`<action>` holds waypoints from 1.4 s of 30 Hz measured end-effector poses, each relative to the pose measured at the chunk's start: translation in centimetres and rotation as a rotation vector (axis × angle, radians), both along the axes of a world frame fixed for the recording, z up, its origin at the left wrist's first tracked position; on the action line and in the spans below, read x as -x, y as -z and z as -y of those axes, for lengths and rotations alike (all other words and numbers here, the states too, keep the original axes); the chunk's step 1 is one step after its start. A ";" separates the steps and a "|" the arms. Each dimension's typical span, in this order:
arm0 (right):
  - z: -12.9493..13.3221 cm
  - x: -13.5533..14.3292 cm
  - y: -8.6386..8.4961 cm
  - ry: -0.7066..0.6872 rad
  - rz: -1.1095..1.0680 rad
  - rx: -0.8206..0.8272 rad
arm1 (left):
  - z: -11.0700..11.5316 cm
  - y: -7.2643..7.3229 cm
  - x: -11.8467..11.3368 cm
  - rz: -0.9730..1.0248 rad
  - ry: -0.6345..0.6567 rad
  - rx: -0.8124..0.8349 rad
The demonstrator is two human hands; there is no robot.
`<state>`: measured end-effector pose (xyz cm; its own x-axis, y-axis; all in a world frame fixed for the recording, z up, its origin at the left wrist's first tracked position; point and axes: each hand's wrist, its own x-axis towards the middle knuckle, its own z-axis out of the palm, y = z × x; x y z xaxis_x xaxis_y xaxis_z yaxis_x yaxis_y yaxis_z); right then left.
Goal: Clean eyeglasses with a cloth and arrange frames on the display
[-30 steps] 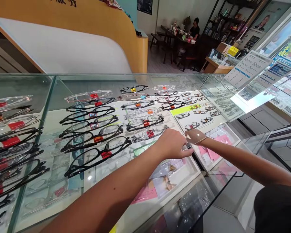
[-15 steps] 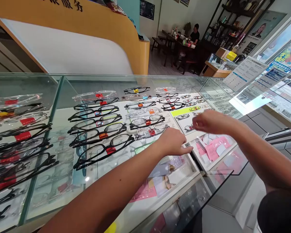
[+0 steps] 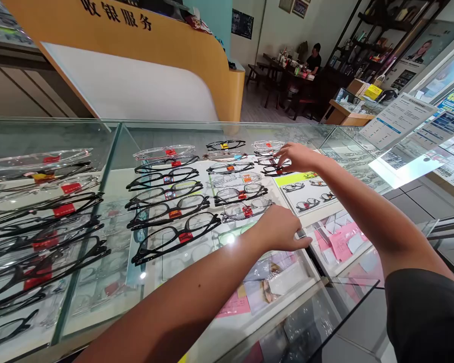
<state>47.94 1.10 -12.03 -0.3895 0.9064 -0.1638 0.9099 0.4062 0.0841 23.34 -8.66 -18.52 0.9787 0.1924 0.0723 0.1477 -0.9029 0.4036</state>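
My right hand (image 3: 297, 157) reaches over the display case, its fingertips at the dark-framed glasses (image 3: 276, 169) in the right-hand column. The fingers are apart, and no lifted item shows in them. Closer to me, my left hand (image 3: 282, 229) hovers beside the clear glasses with a red tag (image 3: 247, 210), thumb stretched to the right; its other fingers are mostly hidden behind the hand. Black glasses with a red tag (image 3: 185, 237) lie at the front of the middle column.
Glass panels (image 3: 113, 166) divide the case. Pink packets (image 3: 342, 242) lie in trays at its near side. Printed sheets (image 3: 399, 121) stand at the right. A wooden counter (image 3: 234, 96) is behind; a person (image 3: 314, 59) sits at a far table.
My right hand has moved forward and left, from above the small tray to the glasses, and its fingers have opened. My left hand stays near the clear glasses. The view has shifted slightly left.
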 end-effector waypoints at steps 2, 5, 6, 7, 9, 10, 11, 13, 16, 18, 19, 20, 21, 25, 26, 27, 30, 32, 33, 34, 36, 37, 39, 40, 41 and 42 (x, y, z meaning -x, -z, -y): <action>-0.1 0.1 -0.1 0.011 -0.022 0.018 | 0.0 -0.1 0.0 0.000 0.001 -0.001; 0.0 0.4 -0.3 0.030 -0.068 0.032 | 0.0 -0.2 0.0 -0.017 0.000 -0.003; 0.1 0.5 -0.4 0.035 -0.079 0.037 | 0.0 -0.2 0.0 -0.023 0.002 -0.004; 0.2 0.6 -0.4 0.040 -0.084 0.041 | 0.0 -0.3 0.0 -0.027 0.004 -0.006; 0.3 0.8 -0.4 0.054 -0.080 0.046 | 0.0 -0.3 0.0 -0.032 0.008 -0.011; 0.5 0.8 -0.4 0.062 -0.073 0.048 | 0.0 -0.3 0.0 -0.032 0.008 -0.014; 0.6 0.8 -0.5 0.066 -0.068 0.052 | 0.0 -0.3 0.0 -0.030 0.008 -0.017; 1.1 0.7 -0.7 0.073 -0.061 0.065 | 0.0 -0.2 0.0 -0.025 0.006 -0.024; 1.9 0.2 -1.0 0.109 -0.040 0.077 | 0.0 -0.2 -0.1 -0.026 0.006 -0.031; 2.6 -0.4 -1.2 0.158 -0.022 0.077 | 0.0 -0.2 -0.1 -0.028 0.011 -0.032; 3.0 -0.7 -1.2 0.182 -0.019 0.077 | 0.0 -0.2 0.0 -0.028 0.013 -0.032; 3.5 -1.1 -1.2 0.202 -0.019 0.078 | 0.0 -0.2 0.0 -0.025 0.015 -0.033; 4.0 -1.5 -1.2 0.217 -0.024 0.076 | 0.0 -0.2 0.0 -0.019 0.015 -0.033; 7.9 -3.1 -1.8 0.247 -0.092 0.056 | 0.0 -0.2 0.0 0.005 0.015 -0.030; 9.4 -3.4 -2.3 0.253 -0.129 0.064 | 0.0 -0.1 -0.1 0.007 0.016 -0.025; 11.0 -3.7 -3.0 0.263 -0.175 0.086 | 0.0 -0.1 -0.1 0.008 0.017 -0.021; 16.6 -3.7 -5.6 0.318 -0.307 0.213 | -0.1 -0.1 -0.2 0.001 0.016 -0.018; 20.4 -2.9 -7.2 0.366 -0.371 0.316 | -0.1 -0.1 -0.2 -0.006 0.017 -0.019; 22.0 -2.3 -7.7 0.380 -0.397 0.377 | -0.1 -0.2 -0.2 -0.008 0.016 -0.017; 23.5 -1.6 -8.0 0.388 -0.417 0.444 | -0.1 -0.2 -0.2 -0.007 0.013 -0.015; 25.8 0.0 -7.6 0.388 -0.440 0.567 | 0.0 -0.3 -0.2 -0.007 0.003 -0.013; 26.6 0.8 -6.8 0.379 -0.443 0.611 | 0.0 -0.3 -0.2 -0.009 -0.003 -0.015; 27.5 2.1 -4.7 0.352 -0.437 0.648 | 0.1 -0.4 -0.2 -0.017 -0.013 -0.019; 27.7 2.5 -3.3 0.336 -0.426 0.651 | 0.1 -0.4 -0.2 -0.018 -0.016 -0.020; 27.8 2.9 -1.9 0.320 -0.411 0.648 | 0.2 -0.4 -0.2 -0.018 -0.018 -0.020; 27.7 3.1 -0.5 0.303 -0.392 0.640 | 0.2 -0.4 -0.2 -0.014 -0.019 -0.020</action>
